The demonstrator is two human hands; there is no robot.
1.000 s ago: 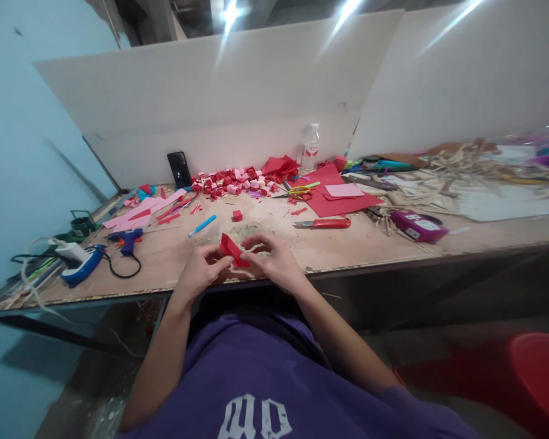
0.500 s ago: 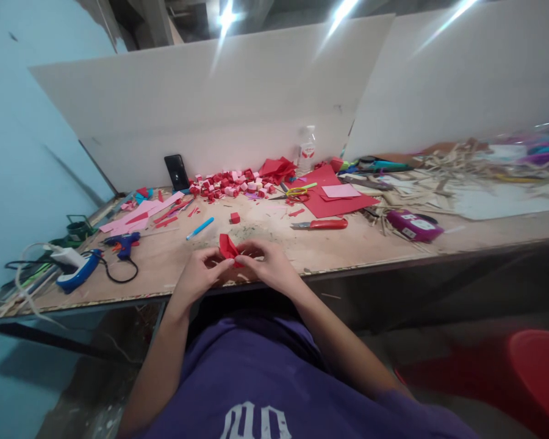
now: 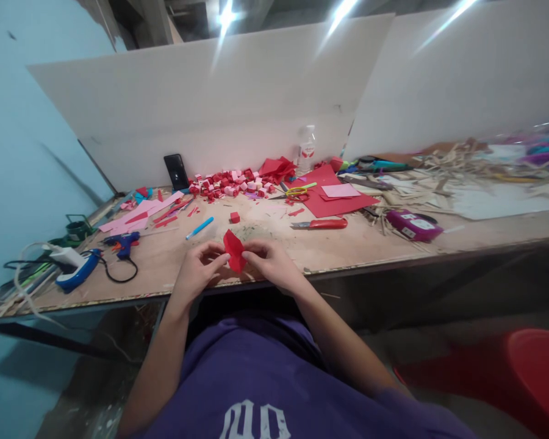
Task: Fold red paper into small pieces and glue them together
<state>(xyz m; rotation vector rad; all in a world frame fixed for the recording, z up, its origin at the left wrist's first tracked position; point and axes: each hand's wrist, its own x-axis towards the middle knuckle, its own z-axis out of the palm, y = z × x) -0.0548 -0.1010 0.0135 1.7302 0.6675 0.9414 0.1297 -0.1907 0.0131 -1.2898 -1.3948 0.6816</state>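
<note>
A piece of folded red paper (image 3: 235,251) is held up between my two hands over the table's front edge. My left hand (image 3: 202,263) pinches its left side between thumb and fingers. On the other side, my right hand (image 3: 268,262) grips the right edge the same way. The paper stands partly spread, with creases across it. Just beyond it on the tabletop sits a small red paper cube (image 3: 235,217). A blue pen-like tool (image 3: 200,228) lies to the left, and a red-handled cutter (image 3: 320,224) lies to the right.
Many red and pink paper cubes (image 3: 231,185) are heaped at the back beside a phone (image 3: 176,171). Yellow scissors (image 3: 296,192) and red sheets (image 3: 320,204) lie right of them. A glue gun (image 3: 125,244) and power strip (image 3: 80,271) are at left, a purple tape measure (image 3: 414,225) at right.
The red paper has been turned and spread wider between my fingers, showing more of its face. Both hands have shifted only slightly.
</note>
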